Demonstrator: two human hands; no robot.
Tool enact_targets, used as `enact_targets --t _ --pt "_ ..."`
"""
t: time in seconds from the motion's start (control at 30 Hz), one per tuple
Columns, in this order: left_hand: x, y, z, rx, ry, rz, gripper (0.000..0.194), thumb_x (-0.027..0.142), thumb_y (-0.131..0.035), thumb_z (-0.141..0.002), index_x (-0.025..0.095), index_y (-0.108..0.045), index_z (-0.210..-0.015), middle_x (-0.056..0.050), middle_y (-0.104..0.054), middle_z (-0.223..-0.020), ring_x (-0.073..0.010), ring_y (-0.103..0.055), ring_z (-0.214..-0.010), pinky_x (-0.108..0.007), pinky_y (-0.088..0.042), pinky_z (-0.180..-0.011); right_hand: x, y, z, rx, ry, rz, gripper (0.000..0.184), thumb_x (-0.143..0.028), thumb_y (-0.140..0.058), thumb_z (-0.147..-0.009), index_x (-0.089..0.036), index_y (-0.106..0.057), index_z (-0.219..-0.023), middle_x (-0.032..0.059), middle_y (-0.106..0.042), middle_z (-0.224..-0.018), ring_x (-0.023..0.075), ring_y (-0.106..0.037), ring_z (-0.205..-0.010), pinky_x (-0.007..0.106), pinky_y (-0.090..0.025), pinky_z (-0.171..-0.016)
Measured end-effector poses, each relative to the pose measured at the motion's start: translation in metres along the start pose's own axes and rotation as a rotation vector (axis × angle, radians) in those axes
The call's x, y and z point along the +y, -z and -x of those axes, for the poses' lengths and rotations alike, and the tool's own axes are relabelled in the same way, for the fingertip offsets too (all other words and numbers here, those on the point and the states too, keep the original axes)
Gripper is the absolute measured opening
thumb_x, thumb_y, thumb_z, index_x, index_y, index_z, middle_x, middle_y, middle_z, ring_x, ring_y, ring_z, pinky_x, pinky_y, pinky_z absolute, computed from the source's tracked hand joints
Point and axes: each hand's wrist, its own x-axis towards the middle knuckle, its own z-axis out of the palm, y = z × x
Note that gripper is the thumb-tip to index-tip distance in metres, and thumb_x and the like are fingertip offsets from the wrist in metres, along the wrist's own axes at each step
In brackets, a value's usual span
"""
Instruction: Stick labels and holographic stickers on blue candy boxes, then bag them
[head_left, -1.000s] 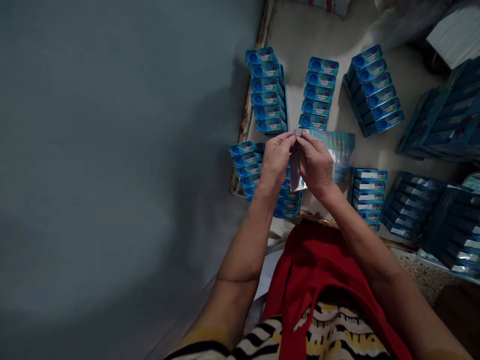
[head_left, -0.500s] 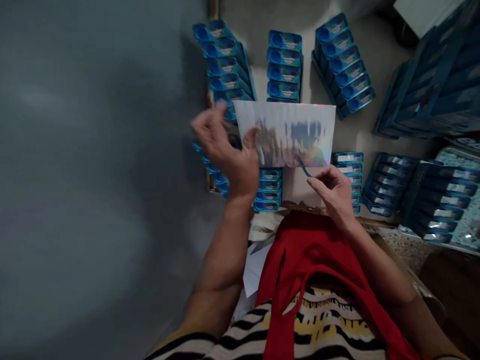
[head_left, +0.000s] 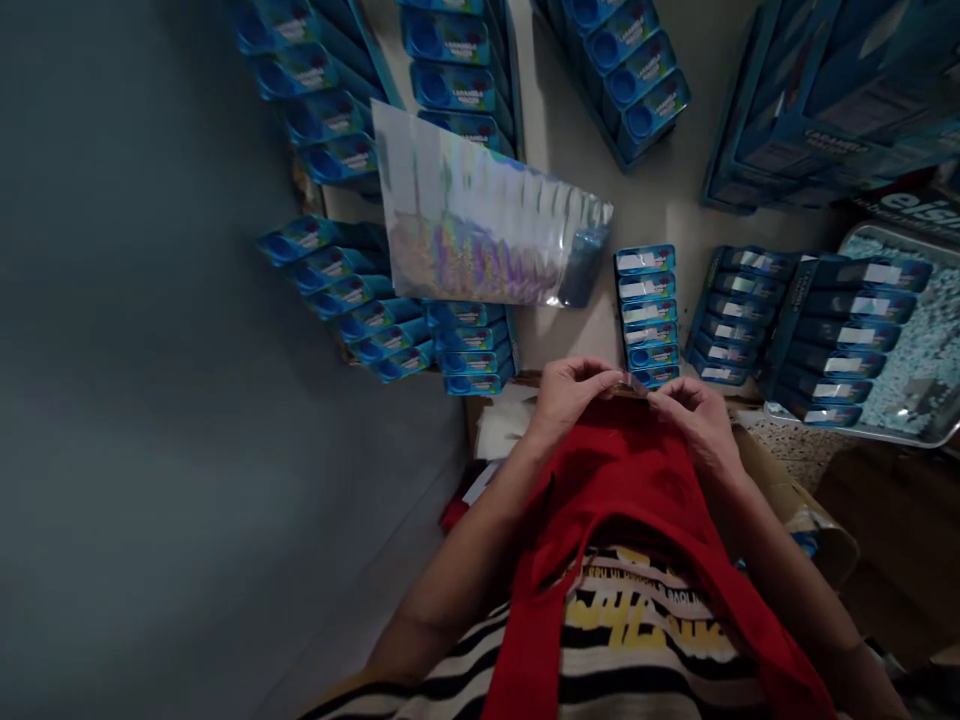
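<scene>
My left hand and my right hand are close together in front of the red apron, at the table's near edge. Thumbs and fingers pinch a small, thin, shiny sticker strip stretched between them. Just beyond it stands a row of small blue packs, most with a pale strip on the end face. A glossy silvery sheet with rows of strip marks lies to the left, partly over other blue packs.
More rows of blue packs stand at the far side and left. Large blue cartons are stacked at the far right. A metal tray holds small pale blue pieces. A grey-blue wall bounds the left side.
My left hand has come away from the sheet, down and right, to the strip. My right hand has moved slightly; both hands now pinch the strip. The view has shifted.
</scene>
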Motion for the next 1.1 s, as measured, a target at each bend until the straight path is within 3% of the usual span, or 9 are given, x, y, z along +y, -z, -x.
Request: enact_targets --t 0.13,0.3,0.43,0.57,0.9,0.97,1.03,1.1 --pt "-0.021 -0.011 0.007 0.037 0.013 0.017 0.036 0.049 -0.091 -0.064 0.018 -0.075 -0.074 -0.001 -0.071 -0.067 -0.0120 -0.063 -0.058 -0.024 -0.054 -0.059 0.015 0.012 -0.006 0.110 0.090 0.143 0.037 -0.057 -0.079 -0.082 -0.021 -0.072 -0.080 0.0011 -0.071 -0.076 0.0165 -0.060 -0.070 0.029 -0.047 -0.067" --pt "-0.033 -0.022 0.002 0.178 -0.118 -0.050 0.030 0.048 -0.085 -0.075 0.020 -0.074 -0.079 0.000 -0.070 -0.070 -0.0128 -0.064 -0.060 -0.025 -0.054 -0.062 0.021 0.011 -0.035 0.261 0.267 0.473 0.031 -0.052 -0.068 -0.089 -0.022 -0.073 -0.082 0.0026 -0.073 -0.079 0.0195 -0.063 -0.075 0.032 -0.047 -0.072" --pt "-0.043 -0.026 -0.011 0.302 -0.201 -0.134 0.023 0.042 -0.080 -0.082 0.020 -0.073 -0.082 0.000 -0.072 -0.073 -0.0139 -0.067 -0.066 -0.024 -0.053 -0.066 0.024 0.005 -0.053 0.300 0.359 0.629 0.031 -0.049 -0.062 -0.096 -0.023 -0.072 -0.084 0.0042 -0.074 -0.086 0.0206 -0.065 -0.080 0.032 -0.047 -0.075" --pt "-0.053 -0.026 -0.020 0.336 -0.215 -0.183 0.023 0.041 -0.080 -0.085 0.020 -0.073 -0.082 0.000 -0.072 -0.074 -0.0143 -0.068 -0.069 -0.024 -0.052 -0.069 0.024 0.003 -0.060 0.317 0.404 0.715 0.028 -0.045 -0.062 -0.098 -0.023 -0.072 -0.084 0.0037 -0.072 -0.085 0.0203 -0.063 -0.079 0.033 -0.046 -0.075" --pt "-0.061 -0.028 -0.029 0.332 -0.172 -0.081 0.021 0.038 -0.081 -0.082 0.019 -0.072 -0.081 0.001 -0.071 -0.074 -0.0137 -0.065 -0.070 -0.024 -0.050 -0.071 0.024 0.003 -0.067 0.285 0.413 0.714 0.028 -0.046 -0.063 -0.095 -0.022 -0.068 -0.079 0.0031 -0.067 -0.081 0.0196 -0.061 -0.077 0.033 -0.043 -0.073" --pt "-0.063 -0.032 -0.036 0.280 -0.112 0.030 0.023 0.038 -0.082 -0.079 0.018 -0.071 -0.080 0.001 -0.070 -0.072 -0.0131 -0.064 -0.068 -0.024 -0.049 -0.068 0.024 0.005 -0.072 0.350 0.330 0.699 0.031 -0.052 -0.071 -0.087 -0.023 -0.063 -0.081 0.0009 -0.065 -0.076 0.0194 -0.058 -0.073 0.033 -0.042 -0.071" --pt "-0.067 -0.038 -0.044 0.213 -0.033 0.187 0.029 0.041 -0.085 -0.076 0.017 -0.069 -0.081 0.002 -0.068 -0.071 -0.0121 -0.061 -0.065 -0.023 -0.049 -0.066 0.023 0.007 -0.079 0.447 0.222 0.649 0.044 -0.059 -0.080 -0.074 -0.025 -0.057 -0.086 -0.0040 -0.058 -0.071 0.0181 -0.054 -0.066 0.032 -0.039 -0.066" --pt "-0.073 -0.045 -0.051 0.182 0.022 0.336 0.036 0.041 -0.088 -0.074 0.017 -0.067 -0.092 0.003 -0.066 -0.075 -0.0110 -0.061 -0.066 -0.023 -0.050 -0.066 0.023 0.011 -0.086 0.455 0.164 0.563 0.056 -0.062 -0.084 -0.065 -0.026 -0.052 -0.093 -0.0077 -0.052 -0.069 0.0172 -0.051 -0.064 0.031 -0.038 -0.064"
